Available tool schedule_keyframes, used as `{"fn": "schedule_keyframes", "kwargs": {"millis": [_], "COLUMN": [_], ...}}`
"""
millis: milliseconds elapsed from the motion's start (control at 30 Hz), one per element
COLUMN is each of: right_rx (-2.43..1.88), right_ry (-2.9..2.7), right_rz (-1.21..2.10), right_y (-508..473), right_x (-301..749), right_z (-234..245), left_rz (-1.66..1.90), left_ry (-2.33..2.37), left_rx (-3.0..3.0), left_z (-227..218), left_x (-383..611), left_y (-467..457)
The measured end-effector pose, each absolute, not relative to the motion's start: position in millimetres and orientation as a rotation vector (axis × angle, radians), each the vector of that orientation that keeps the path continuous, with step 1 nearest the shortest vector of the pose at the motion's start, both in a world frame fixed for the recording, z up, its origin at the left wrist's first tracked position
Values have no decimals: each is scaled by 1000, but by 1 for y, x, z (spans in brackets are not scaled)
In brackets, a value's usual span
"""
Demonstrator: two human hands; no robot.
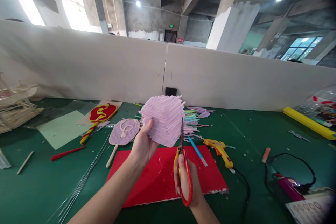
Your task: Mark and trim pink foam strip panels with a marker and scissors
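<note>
My left hand (143, 145) grips the lower left edge of a pale pink panel (164, 119) made of glued pipe-cleaner strips, held up above the table. My right hand (187, 180) is closed through the handles of red-and-yellow scissors (183, 168), whose blades point up and touch the panel's lower right edge. Under both hands lies a red sheet (162, 178) on the green table (39, 182).
A yellow glue gun (219, 148) with a black cord lies right of the red sheet, a blue stick (198, 151) beside it. A pink fan (124, 132), a red fan (101, 113), thin wires (81, 182) and loose strips (194, 115) lie about. A purple tool (287, 183) sits right.
</note>
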State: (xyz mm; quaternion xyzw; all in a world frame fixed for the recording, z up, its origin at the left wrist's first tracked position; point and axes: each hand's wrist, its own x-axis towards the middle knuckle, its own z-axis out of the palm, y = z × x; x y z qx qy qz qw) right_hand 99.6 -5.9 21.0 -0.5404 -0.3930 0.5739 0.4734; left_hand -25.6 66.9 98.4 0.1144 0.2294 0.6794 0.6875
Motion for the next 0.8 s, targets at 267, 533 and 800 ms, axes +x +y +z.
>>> {"fn": "schedule_keyframes", "kwargs": {"millis": [267,533,800], "right_rx": [-1201,-1202,-1235], "right_ry": [-1030,-1041,-1101], "right_rz": [1340,1352,1306], "right_y": [-5,3,-1], "right_x": [102,106,109], "right_z": [18,17,17], "left_rz": [1500,1473,1462], "left_ry": [531,545,579], "left_rx": [250,297,330], "left_z": [102,99,105], "left_x": [-24,-26,-27], "left_y": [64,63,64]}}
